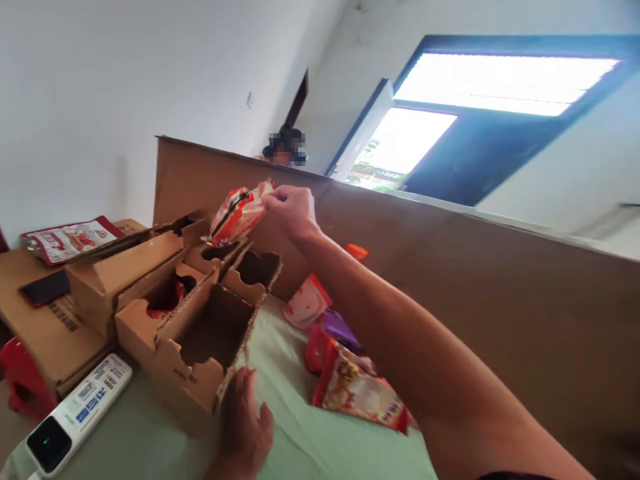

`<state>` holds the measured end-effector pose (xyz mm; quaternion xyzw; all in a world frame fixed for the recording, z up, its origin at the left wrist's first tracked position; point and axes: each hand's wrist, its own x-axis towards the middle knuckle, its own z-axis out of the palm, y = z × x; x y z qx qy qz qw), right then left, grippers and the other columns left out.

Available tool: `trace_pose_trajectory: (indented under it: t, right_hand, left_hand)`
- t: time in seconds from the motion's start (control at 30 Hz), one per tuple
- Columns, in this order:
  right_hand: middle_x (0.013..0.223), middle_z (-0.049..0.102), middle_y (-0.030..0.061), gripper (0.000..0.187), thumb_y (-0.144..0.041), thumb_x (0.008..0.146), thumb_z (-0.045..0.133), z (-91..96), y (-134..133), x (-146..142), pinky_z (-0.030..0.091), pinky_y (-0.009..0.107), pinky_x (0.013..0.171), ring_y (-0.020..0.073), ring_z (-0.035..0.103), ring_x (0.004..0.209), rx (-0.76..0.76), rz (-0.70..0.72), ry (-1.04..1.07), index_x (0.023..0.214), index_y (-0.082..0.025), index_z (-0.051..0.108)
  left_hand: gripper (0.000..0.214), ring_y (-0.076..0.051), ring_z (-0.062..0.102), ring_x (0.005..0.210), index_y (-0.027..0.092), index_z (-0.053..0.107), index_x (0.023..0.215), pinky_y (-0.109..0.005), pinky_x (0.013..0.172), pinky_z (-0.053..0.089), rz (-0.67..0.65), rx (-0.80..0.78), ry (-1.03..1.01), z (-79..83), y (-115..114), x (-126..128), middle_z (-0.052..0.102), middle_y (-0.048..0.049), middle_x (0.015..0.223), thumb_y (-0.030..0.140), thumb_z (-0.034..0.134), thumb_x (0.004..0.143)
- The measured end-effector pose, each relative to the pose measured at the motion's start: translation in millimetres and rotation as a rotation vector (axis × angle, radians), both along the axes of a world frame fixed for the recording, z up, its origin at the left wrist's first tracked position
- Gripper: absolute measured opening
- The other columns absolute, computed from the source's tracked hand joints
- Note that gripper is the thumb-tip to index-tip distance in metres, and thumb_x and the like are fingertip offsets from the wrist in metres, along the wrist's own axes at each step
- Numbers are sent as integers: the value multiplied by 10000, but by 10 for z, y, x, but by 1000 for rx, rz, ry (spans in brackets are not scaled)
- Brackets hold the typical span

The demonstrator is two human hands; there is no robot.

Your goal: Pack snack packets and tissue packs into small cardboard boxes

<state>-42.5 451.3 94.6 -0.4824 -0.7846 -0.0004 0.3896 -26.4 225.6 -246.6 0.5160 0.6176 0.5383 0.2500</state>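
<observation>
My right hand (289, 212) is raised over the far cells of a cardboard divider box (200, 333) and pinches a red and yellow snack packet (236, 215) by its top edge. The packet hangs above a back compartment (220, 252). My left hand (245, 423) rests on the green table surface, its fingers pressed against the near right corner of the divider box and holding nothing. One cell (173, 293) holds something red.
More red snack packets (357, 390) lie on the green cloth (300, 440) under my right arm. A white power strip (75, 413) lies at the front left. Cardboard boxes (45, 313), a phone (45, 288) and a packet (70, 239) sit left. A tall cardboard wall (450, 280) stands behind; a person is beyond it.
</observation>
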Motion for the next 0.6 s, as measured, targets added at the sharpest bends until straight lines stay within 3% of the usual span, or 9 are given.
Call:
trace_pose_trajectory:
  t: [0.1,0.23,0.33,0.43,0.6]
  right_hand:
    - [750,674,42,216,-246,821,548,163,-82,570,476,251,639,135,597,700,21,84,298,830,-127,727]
    - [757,673,27,199,-301,827,585,169,-361,1449,469,226,616,108,576,674,-68,-19,321,828,-156,721]
    - [690,656,26,195,-311,807,627,-19,-591,2058,463,236,584,110,558,619,-103,-152,279,779,-138,712]
    - [648,643,30,207,-299,821,656,-275,-654,2553,474,250,570,124,572,597,-153,-292,225,761,-106,702]
    - [987,697,51,262,-361,931,661,-537,-495,3026,566,305,694,159,666,806,-202,-508,108,1048,-127,677]
  left_hand:
    - [560,-323,512,1356,151,543,1340,-516,1152,417,-36,12,-11,37,50,-43,561,-184,1417,137,492,783]
    - [532,-317,501,1351,171,529,1310,-563,1131,411,-66,33,-25,72,148,-64,554,-171,1389,135,491,781]
    - [499,-304,532,1311,184,550,1275,-551,1103,441,-65,52,-18,115,162,-79,573,-159,1346,145,503,780]
    - [472,-294,572,1258,185,578,1237,-518,1063,483,-46,65,0,168,139,-102,587,-149,1311,160,508,771]
    - [442,-273,626,1160,192,603,1200,-456,950,557,-38,73,37,232,127,-147,603,-132,1273,193,508,769]
